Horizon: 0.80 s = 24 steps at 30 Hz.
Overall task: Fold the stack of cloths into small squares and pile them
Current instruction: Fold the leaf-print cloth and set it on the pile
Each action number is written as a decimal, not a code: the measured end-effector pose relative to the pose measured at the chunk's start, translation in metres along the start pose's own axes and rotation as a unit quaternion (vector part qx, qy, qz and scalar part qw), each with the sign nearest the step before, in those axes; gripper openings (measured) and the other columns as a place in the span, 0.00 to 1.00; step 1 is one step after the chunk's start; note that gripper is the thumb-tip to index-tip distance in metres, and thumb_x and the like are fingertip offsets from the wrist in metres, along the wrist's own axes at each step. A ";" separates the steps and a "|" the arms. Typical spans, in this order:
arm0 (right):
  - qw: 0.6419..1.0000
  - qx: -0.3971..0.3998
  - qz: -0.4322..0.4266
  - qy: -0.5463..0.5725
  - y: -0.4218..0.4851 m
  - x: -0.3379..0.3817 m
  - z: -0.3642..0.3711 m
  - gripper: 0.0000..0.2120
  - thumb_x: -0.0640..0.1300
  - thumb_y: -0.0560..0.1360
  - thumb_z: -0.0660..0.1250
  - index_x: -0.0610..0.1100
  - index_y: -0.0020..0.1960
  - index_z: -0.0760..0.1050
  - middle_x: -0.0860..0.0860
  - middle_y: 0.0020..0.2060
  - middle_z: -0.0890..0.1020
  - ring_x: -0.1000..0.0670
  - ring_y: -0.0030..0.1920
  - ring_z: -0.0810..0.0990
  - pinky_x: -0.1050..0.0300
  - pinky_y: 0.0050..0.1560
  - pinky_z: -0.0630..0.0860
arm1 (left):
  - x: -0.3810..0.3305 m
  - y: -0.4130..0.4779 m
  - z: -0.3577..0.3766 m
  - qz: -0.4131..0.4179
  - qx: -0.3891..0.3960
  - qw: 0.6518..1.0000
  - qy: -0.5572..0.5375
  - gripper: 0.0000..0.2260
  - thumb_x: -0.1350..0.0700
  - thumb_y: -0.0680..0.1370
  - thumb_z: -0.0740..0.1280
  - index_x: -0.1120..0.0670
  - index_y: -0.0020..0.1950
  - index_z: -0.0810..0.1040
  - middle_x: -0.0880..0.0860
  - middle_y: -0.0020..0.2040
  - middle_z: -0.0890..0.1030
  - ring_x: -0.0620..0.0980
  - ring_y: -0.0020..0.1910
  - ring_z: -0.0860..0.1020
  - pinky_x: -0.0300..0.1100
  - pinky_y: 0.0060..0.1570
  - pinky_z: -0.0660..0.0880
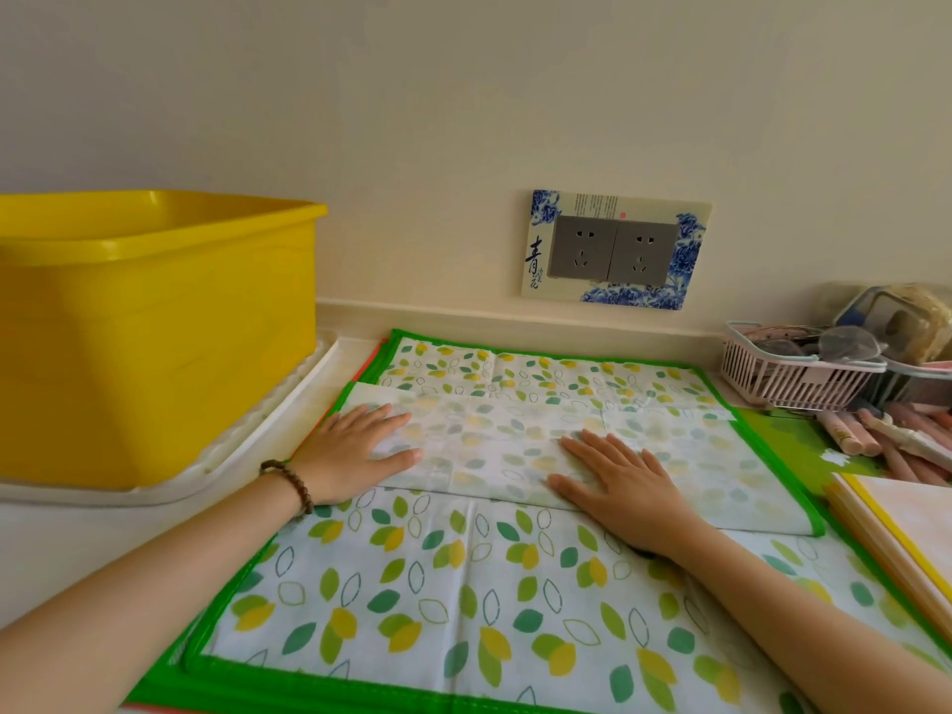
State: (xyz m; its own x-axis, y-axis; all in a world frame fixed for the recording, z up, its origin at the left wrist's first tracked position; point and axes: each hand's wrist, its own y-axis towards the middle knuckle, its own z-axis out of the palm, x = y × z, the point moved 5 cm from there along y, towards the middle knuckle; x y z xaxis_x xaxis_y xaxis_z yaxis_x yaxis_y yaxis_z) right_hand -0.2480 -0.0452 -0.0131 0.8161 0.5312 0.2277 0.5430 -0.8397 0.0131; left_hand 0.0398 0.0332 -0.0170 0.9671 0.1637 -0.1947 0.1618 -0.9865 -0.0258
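A stack of leaf-printed white cloths with green borders (463, 600) lies flat on the counter in front of me. The top cloth is folded once into a long band (489, 445) that shows its pale back side and runs from left to right across the stack's middle. My left hand (355, 450), with a bead bracelet on the wrist, presses flat on the band's left end. My right hand (623, 487) presses flat on the band's middle, fingers straight and spread.
A yellow plastic tub (154, 322) stands on a white ribbed tray (288, 404) at the left. A double wall socket (615, 249) is behind. At the right are a pink basket (793, 373), several pinkish sticks (876, 435) and a yellow-edged board (906, 533).
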 end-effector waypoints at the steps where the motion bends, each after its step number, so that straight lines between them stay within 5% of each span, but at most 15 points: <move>1: 1.000 -0.001 0.000 0.000 0.000 0.000 0.000 0.33 0.72 0.72 0.46 0.62 0.75 0.48 0.60 0.76 0.50 0.55 0.76 0.45 0.49 0.76 0.42 | 0.001 -0.001 -0.001 -0.001 -0.001 1.000 0.001 0.55 0.18 0.51 0.31 0.38 0.76 0.48 0.42 0.77 0.46 0.45 0.76 0.43 0.48 0.74 0.42; 5: 1.000 0.000 0.001 0.005 0.000 0.001 -0.001 0.33 0.71 0.73 0.46 0.62 0.75 0.48 0.60 0.76 0.50 0.55 0.76 0.45 0.49 0.76 0.42 | -0.003 0.004 -0.009 -0.008 0.021 1.000 -0.017 0.55 0.17 0.53 0.35 0.42 0.75 0.55 0.45 0.77 0.55 0.46 0.75 0.53 0.46 0.73 0.52; 8: 1.000 -0.003 0.002 0.021 0.000 0.002 -0.003 0.32 0.70 0.74 0.48 0.61 0.75 0.50 0.59 0.76 0.51 0.55 0.76 0.46 0.49 0.76 0.42 | -0.017 0.020 -0.026 -0.031 0.031 0.998 -0.047 0.44 0.23 0.68 0.45 0.50 0.74 0.61 0.49 0.74 0.62 0.49 0.71 0.64 0.45 0.68 0.63; 12: 0.995 -0.029 0.009 0.095 0.000 0.000 -0.013 0.27 0.63 0.76 0.55 0.55 0.73 0.60 0.55 0.74 0.60 0.53 0.74 0.57 0.50 0.75 0.51 | -0.058 0.051 -0.036 0.032 -0.007 0.997 -0.072 0.33 0.33 0.75 0.54 0.52 0.73 0.63 0.50 0.73 0.64 0.49 0.70 0.65 0.46 0.68 0.64; 14: 0.986 -0.055 0.026 0.155 -0.001 -0.008 -0.021 0.24 0.61 0.76 0.60 0.54 0.70 0.65 0.55 0.71 0.66 0.52 0.69 0.67 0.55 0.69 0.62 | -0.082 0.065 -0.032 0.073 0.009 0.992 -0.100 0.30 0.35 0.76 0.58 0.52 0.72 0.65 0.50 0.72 0.67 0.48 0.69 0.66 0.45 0.68 0.64; 17: 0.975 -0.092 0.065 0.194 -0.001 -0.025 -0.031 0.20 0.57 0.75 0.63 0.53 0.66 0.70 0.54 0.67 0.70 0.51 0.64 0.71 0.61 0.57 0.65 | -0.114 0.082 -0.026 0.100 0.036 0.989 -0.099 0.29 0.36 0.74 0.62 0.51 0.70 0.67 0.49 0.67 0.71 0.47 0.65 0.70 0.42 0.64 0.67; 21: 0.965 -0.116 0.101 0.214 0.002 -0.044 -0.034 0.18 0.55 0.76 0.64 0.51 0.63 0.72 0.51 0.65 0.72 0.52 0.63 0.72 0.62 0.54 0.65 | -0.135 0.106 -0.023 0.085 0.050 0.993 -0.057 0.29 0.31 0.71 0.62 0.52 0.61 0.72 0.49 0.57 0.74 0.47 0.52 0.73 0.43 0.55 0.71; 24: 0.959 -0.127 0.106 0.231 0.002 -0.046 -0.034 0.18 0.55 0.76 0.64 0.51 0.63 0.72 0.51 0.63 0.74 0.53 0.60 0.73 0.63 0.52 0.65 | -0.138 0.119 -0.019 0.065 0.064 0.994 -0.053 0.26 0.28 0.68 0.62 0.52 0.43 0.72 0.48 0.37 0.73 0.46 0.34 0.69 0.42 0.38 0.67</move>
State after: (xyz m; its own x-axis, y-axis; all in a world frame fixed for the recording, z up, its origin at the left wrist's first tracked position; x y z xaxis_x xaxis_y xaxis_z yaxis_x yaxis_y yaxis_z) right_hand -0.2907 -0.0753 0.0092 0.6954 0.2888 0.6581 0.2619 -0.9546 0.1422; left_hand -0.0710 -0.1069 0.0253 0.9512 0.0389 -0.3060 0.0031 -0.9932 -0.1166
